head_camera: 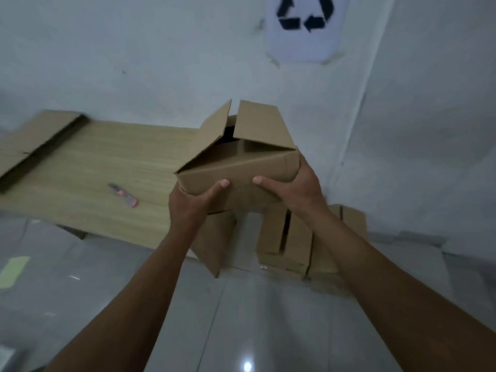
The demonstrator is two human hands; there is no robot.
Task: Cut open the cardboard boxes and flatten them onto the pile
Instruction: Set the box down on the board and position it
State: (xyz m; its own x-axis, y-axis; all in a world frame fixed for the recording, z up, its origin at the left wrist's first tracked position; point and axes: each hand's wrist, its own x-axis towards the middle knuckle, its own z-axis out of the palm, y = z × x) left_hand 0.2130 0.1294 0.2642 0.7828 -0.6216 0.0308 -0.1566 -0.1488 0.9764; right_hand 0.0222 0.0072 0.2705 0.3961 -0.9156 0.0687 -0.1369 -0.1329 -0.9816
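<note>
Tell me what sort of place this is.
Probably a recycling or packing corner of a plain room. A recycling sign is taped to the wall, flattened cardboard lies on a wooden table, and more boxes stand on the tiled floor while both hands hold an opened box.

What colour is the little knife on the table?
The small utility knife looks red and grey, blurred, in the head view.

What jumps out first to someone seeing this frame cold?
The cardboard box at centre, flaps open, gripped from both sides by the left hand and right hand. Next, the recycling sign taped to the wall at top, then the utility knife lying on the wooden table at left, with more boxes on the floor below the hands.
</note>
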